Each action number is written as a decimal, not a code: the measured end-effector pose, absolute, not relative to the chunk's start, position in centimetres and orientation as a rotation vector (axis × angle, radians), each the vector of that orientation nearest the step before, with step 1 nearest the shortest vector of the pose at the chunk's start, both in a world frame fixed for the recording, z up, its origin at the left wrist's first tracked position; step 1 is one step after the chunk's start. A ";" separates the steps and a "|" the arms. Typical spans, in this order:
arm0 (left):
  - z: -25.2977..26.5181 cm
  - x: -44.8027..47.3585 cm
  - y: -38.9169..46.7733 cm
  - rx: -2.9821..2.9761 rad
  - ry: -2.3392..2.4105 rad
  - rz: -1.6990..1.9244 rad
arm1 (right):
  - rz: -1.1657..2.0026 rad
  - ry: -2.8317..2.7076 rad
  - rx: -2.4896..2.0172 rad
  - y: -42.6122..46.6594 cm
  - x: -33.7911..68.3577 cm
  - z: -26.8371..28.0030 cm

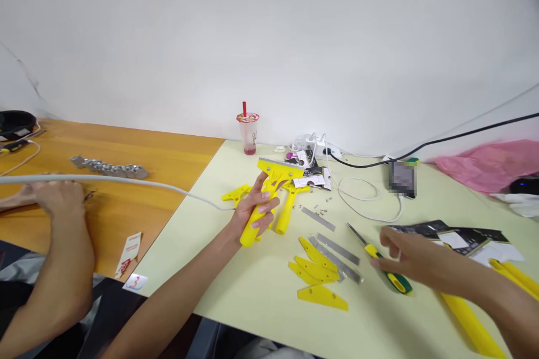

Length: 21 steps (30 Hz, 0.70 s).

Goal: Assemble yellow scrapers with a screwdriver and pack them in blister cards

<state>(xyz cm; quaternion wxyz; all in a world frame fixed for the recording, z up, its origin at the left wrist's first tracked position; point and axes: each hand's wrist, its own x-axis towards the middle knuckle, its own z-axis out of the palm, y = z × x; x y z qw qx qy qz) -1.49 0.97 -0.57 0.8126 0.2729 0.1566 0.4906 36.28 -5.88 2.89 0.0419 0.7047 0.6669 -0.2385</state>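
Note:
My left hand [256,207] is wrapped round the handle of a yellow scraper [280,169], held upright with its metal blade edge at the top. My right hand [398,252] is beside a green and yellow screwdriver [389,269], thumb and forefinger apart; some of its fingers are hidden. Another yellow scraper [286,210] lies behind my left hand. Yellow cover plates [322,296] are on the table between my hands, next to several metal blades [339,248]. Small screws [322,212] are scattered near a single blade [318,219].
A drink cup [249,137] with a red straw stands by the wall. White cables run from a power strip [307,141] to a phone [402,178]. Black packaging [458,238] and yellow handles [469,322] lie at right. At left, another person's hands [59,196] rest on the orange table.

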 end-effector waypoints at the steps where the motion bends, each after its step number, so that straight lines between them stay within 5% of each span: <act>1: -0.6 -1.6 1.0 0.586 0.331 1.033 | -0.826 1.980 2.151 -6.7 36.7 1.6; 6: -0.5 -1.4 1.0 0.570 0.325 1.007 | -0.810 2.022 2.142 -8.8 36.7 -0.2; 12: 0.0 -0.2 0.5 0.514 0.330 1.002 | -0.758 2.370 2.186 -7.4 34.1 8.7; 17: -0.1 0.5 0.4 0.408 0.372 1.007 | 0.104 2.803 2.405 -6.0 30.5 17.4; 21: -0.3 0.7 0.6 0.329 0.397 1.009 | 0.454 3.479 2.200 -4.2 26.7 19.4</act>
